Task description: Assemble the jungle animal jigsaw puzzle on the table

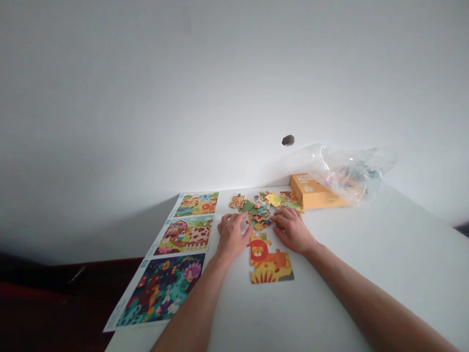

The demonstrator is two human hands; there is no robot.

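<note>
A loose heap of jigsaw puzzle pieces (261, 208) lies on the white table. My left hand (233, 233) rests at the heap's left side, thumb and fingers apart, with the fingertips close to the pieces. On the other side, my right hand (292, 230) has its fingers bent and apart over the heap's edge; its fingertips touch or nearly touch pieces there, and I see nothing clearly gripped. Between my wrists, nearer to me, lies a joined section of puzzle (271, 264) showing an orange lion with a red mane.
A sheet with three printed pictures (183, 234) lies along the table's left edge, overhanging it slightly. At the back right stands a yellow puzzle box (318, 199), with a clear plastic bag (357, 173) on and beside it. Behind the table rises a white wall (234, 98) with a hole.
</note>
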